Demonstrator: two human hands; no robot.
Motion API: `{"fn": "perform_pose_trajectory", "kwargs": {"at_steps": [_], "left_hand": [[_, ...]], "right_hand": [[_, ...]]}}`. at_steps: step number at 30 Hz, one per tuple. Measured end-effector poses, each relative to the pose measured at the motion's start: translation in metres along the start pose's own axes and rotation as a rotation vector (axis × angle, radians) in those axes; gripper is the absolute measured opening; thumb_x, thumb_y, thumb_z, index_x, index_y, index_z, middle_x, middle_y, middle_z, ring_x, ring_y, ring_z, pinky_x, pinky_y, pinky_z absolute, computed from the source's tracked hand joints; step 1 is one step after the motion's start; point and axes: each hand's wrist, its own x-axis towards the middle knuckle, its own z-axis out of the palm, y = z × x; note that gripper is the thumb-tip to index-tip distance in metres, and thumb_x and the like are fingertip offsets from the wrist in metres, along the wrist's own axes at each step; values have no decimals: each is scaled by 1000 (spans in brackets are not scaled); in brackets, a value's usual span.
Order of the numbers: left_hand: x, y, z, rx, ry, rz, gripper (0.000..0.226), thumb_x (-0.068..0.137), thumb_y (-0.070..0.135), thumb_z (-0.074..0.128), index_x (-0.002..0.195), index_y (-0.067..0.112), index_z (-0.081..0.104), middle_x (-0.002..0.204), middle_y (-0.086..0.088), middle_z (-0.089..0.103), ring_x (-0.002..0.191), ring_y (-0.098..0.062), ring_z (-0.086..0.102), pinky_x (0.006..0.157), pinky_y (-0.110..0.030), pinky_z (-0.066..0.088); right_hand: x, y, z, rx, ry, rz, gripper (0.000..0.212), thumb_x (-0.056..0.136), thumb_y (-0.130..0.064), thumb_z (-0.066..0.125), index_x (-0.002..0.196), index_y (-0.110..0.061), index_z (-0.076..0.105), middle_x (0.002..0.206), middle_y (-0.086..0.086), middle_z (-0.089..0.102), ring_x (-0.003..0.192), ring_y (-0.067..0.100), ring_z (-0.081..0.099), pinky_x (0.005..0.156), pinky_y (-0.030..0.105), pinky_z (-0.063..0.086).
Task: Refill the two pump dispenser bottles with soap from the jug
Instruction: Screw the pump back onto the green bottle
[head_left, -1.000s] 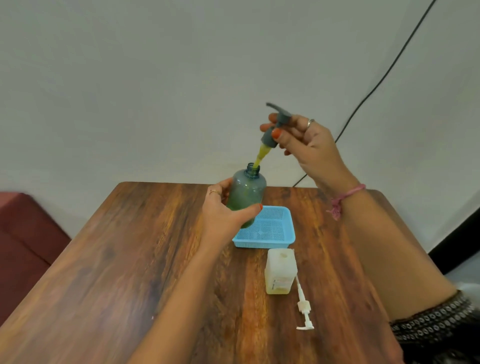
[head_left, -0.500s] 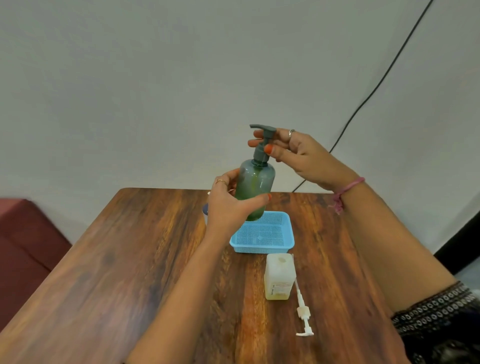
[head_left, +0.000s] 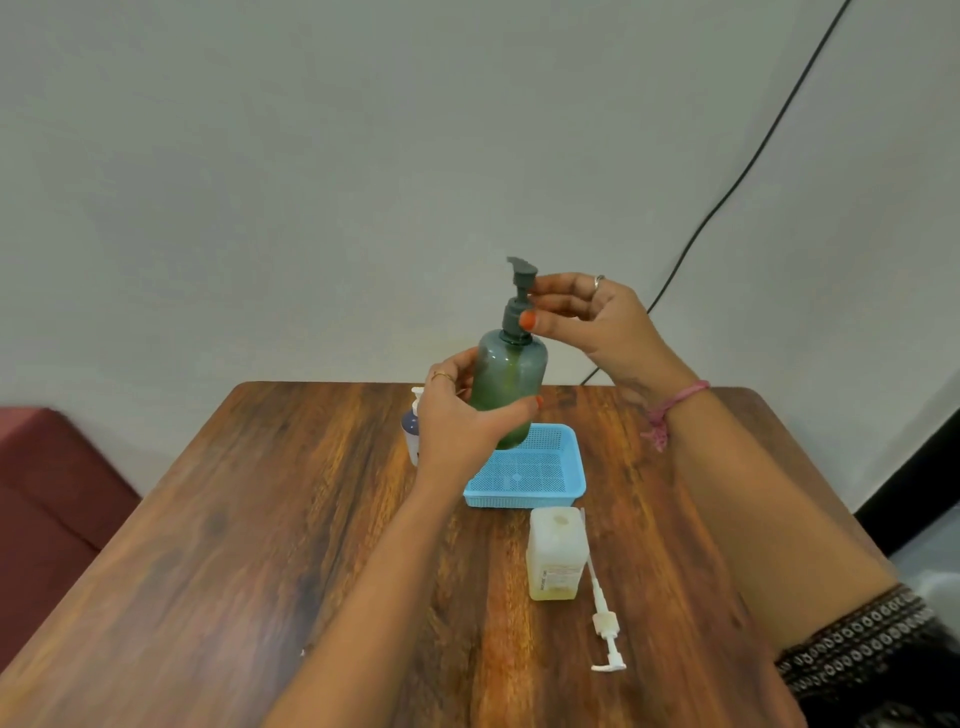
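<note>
- Head view: the right hand (head_left: 597, 322) pinches the dark pump head (head_left: 521, 291) between thumb and fingertips, at its collar and stem.
- A second ago that pump hung clear above the open neck, its tube dripping yellow; now it sits down in the neck of the green bottle (head_left: 511, 387).
- The left hand (head_left: 457, 421) wraps the bottle's body, fingers curled round it, holding it upright in the air above the blue basket (head_left: 527, 470) (higher in the view than a second ago).
- Near the front, a square pale bottle (head_left: 556, 553) stands open on the wooden table (head_left: 234, 545), just as before, with its white pump (head_left: 605, 621) lying flat beside it to the right.
- Behind the left hand a small bottle with a white pump (head_left: 411, 423) stands partly hidden; earlier the hand covered it.
- A black cable (head_left: 727, 192) runs down the wall behind.
</note>
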Motion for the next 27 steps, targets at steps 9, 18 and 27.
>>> {"fn": "perform_pose_trajectory", "kwargs": {"at_steps": [9, 18, 27], "left_hand": [[-2, 1, 1, 0, -5, 8, 68, 64, 21, 89, 116, 33, 47, 110, 19, 53, 96, 7, 54, 67, -7, 47], [0, 3, 3, -16, -7, 25, 66, 65, 19, 89, 116, 32, 49, 113, 14, 55, 97, 5, 56, 67, -5, 48], [2, 0, 7, -29, -12, 8, 66, 66, 18, 88, 117, 30, 49, 111, 16, 56, 96, 3, 57, 66, -4, 47]], "right_hand": [[-2, 5, 8, 49, 19, 10, 36, 76, -5, 78, 107, -18, 67, 101, -2, 72, 99, 10, 67, 92, 28, 53], [-4, 7, 21, 165, 84, 62, 35, 74, -7, 79, 104, -18, 66, 100, 0, 72, 97, 10, 68, 85, 24, 55], [-4, 6, 21, 364, -15, 145, 26, 88, -2, 64, 113, -7, 66, 105, 5, 74, 101, 12, 69, 80, 22, 55]]}}
